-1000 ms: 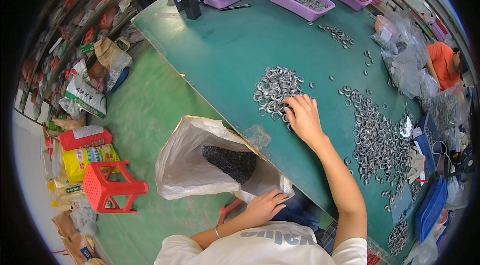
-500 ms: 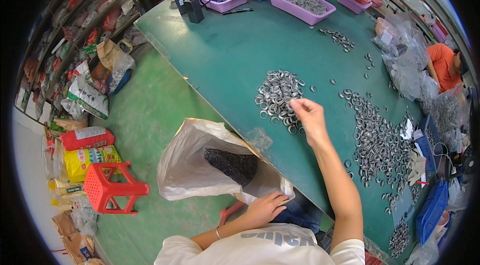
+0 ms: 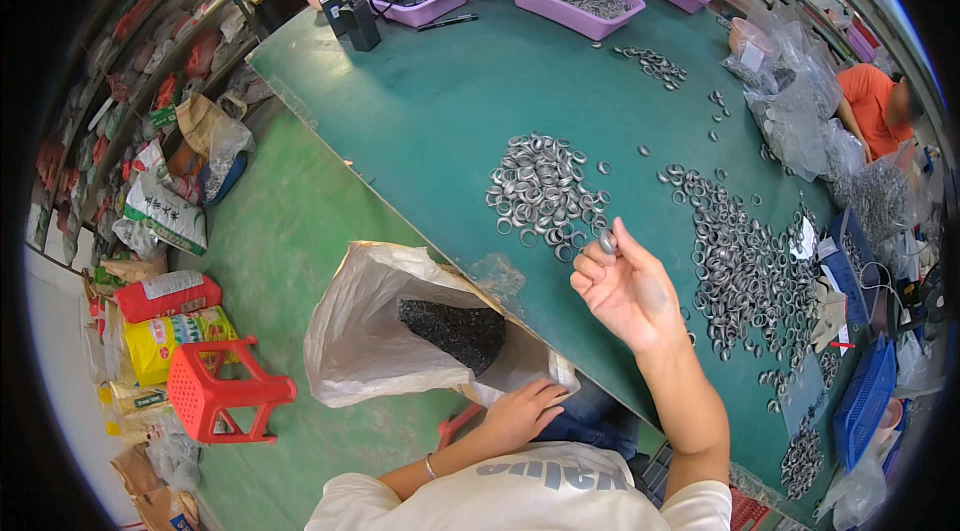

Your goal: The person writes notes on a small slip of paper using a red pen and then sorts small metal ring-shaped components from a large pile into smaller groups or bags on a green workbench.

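Observation:
Between the thumb and fingers of my right hand (image 3: 630, 296) is a grey metal ring (image 3: 607, 242), raised over the green table (image 3: 420, 121). Just beyond it lies a heap of similar rings (image 3: 540, 186). My left hand (image 3: 518, 413) rests on the rim of a large white sack (image 3: 345, 331), its fingers bent over the edge near my lap. The sack gapes wide beside the table edge, with a dark mass of small pieces (image 3: 455, 333) inside.
A larger spread of rings (image 3: 745, 271) covers the right side of the table. Purple tubs (image 3: 575, 6) and a blue basket (image 3: 865, 411) stand around the edges. On the floor at left is a red stool (image 3: 225, 386). A person in orange (image 3: 875, 111) sits at far right.
My right hand has drawn back from the heap toward me and turned palm up, with a ring now visible in its fingers. My left hand stays on the sack rim.

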### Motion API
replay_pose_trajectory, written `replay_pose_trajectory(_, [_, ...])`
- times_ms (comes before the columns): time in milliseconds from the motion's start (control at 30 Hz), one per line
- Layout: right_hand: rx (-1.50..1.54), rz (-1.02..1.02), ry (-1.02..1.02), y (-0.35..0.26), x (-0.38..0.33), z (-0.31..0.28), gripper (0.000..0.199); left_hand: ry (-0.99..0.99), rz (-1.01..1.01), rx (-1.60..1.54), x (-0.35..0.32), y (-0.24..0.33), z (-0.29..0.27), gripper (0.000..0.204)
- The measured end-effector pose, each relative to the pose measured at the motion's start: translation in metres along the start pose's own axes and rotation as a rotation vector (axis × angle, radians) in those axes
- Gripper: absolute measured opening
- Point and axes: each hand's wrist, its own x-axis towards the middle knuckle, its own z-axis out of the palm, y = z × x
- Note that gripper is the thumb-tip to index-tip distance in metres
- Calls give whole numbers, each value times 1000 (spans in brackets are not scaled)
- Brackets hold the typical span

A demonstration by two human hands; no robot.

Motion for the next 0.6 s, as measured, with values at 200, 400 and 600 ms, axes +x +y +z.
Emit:
replay_pose_trajectory(200, [84,32,-70,3,-15,10,33,11,14,2,1,1,1,32])
replay_pose_trajectory(400, [62,28,-103,6,-22,17,35,7,8,-6,-1,0,-1,32])
replay_pose_trajectory(600, [58,25,-128,5,-30,19,34,-12,-27,-4,0,2,-5,32])
